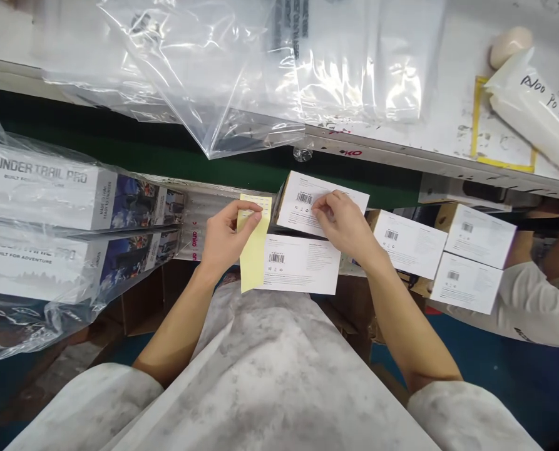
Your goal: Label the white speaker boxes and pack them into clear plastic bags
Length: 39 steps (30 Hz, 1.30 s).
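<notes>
My left hand point(228, 237) pinches a yellow label backing sheet point(251, 260) between thumb and fingers. Small printed marks run across the sheet's top end. Over the white face of the rear box point(294, 213), my right hand point(339, 219) has thumb and fingertips drawn together near the printed barcode. Whatever those fingertips may hold is too small to make out. Closer to my body sits a second white box point(307, 275), also with a barcode and small print, its left end beside the yellow sheet.
More white boxes point(409, 244) stand to the right, near another person's sleeve point(537, 300). At left, plastic film covers printed cartons point(35, 194). Clear plastic bags point(204, 69) overhang the shelf point(441, 144) in front, where a white filled bag point(537, 113) lies at right.
</notes>
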Each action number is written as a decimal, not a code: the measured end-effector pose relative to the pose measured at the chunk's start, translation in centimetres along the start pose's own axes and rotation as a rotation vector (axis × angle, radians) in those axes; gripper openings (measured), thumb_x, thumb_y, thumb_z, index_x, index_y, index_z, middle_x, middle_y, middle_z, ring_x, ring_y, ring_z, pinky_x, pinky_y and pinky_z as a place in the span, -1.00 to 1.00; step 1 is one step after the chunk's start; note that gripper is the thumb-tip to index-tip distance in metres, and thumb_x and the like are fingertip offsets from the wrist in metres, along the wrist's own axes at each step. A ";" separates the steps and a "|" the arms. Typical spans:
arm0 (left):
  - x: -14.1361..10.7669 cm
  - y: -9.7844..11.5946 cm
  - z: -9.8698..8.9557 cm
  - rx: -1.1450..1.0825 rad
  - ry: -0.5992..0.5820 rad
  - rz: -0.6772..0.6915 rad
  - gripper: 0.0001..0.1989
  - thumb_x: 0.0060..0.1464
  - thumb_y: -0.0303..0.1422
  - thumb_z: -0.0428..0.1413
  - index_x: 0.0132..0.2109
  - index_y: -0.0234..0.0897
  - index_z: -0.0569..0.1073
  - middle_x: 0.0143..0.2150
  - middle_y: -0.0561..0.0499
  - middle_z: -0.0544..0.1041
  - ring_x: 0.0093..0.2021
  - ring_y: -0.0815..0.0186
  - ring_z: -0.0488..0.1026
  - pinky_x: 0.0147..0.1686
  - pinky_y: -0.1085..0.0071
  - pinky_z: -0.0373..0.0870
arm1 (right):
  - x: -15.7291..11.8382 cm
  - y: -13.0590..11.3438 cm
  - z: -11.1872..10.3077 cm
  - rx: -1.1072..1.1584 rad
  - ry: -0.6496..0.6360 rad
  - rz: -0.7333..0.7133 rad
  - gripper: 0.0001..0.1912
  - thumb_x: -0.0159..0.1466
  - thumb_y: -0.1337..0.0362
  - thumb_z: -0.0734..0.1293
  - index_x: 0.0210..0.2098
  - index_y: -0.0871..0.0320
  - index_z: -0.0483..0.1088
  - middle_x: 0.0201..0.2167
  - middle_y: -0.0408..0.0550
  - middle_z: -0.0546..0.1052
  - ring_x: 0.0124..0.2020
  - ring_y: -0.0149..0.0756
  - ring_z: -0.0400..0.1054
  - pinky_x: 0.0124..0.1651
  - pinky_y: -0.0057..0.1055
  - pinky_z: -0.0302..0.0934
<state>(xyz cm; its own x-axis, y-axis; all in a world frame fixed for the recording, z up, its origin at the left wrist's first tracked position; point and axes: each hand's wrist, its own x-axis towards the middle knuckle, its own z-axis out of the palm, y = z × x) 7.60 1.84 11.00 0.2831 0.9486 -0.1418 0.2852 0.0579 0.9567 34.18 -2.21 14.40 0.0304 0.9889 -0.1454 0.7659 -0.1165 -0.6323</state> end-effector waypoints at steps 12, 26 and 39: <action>-0.7 0.7 0.8 -0.118 -0.094 -0.043 -0.77 0.26 -0.10 0.27 -0.09 -0.12 0.62 -0.37 0.01 0.61 -0.41 0.23 0.54 -0.53 0.38 0.28 | 0.2 -0.1 1.1 -0.196 0.036 -0.057 -0.93 0.39 0.35 0.21 -0.23 0.09 0.31 -0.25 0.09 0.48 -0.14 0.01 0.36 0.00 -0.03 0.28; -2.9 2.7 0.8 0.067 -0.214 0.107 -0.75 0.36 -0.19 0.17 0.08 -0.13 0.59 -0.38 0.09 0.60 -0.53 0.38 0.37 -0.48 0.42 0.24 | -5.4 -6.5 3.8 0.178 0.304 -0.204 -0.91 0.43 0.29 0.38 -0.16 0.01 0.56 -0.22 -0.05 0.57 -0.28 -0.25 0.49 -0.23 -0.25 0.43; -5.8 2.8 0.9 0.041 -0.179 0.014 -0.83 0.36 -0.24 0.13 -0.01 -0.19 0.50 -0.43 0.12 0.60 -0.51 0.36 0.44 -0.50 0.44 0.25 | -7.4 -5.1 6.7 -0.058 0.371 -0.353 -0.87 0.48 0.28 0.34 -0.15 0.00 0.57 -0.20 0.03 0.63 -0.19 -0.16 0.54 -0.14 -0.19 0.44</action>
<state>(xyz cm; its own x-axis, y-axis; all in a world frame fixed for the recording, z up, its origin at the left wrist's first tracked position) 7.62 -3.74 14.31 0.4449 0.8783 -0.1749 0.3163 0.0286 0.9482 25.74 -9.55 13.65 -0.0184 0.9345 0.3554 0.8045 0.2248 -0.5497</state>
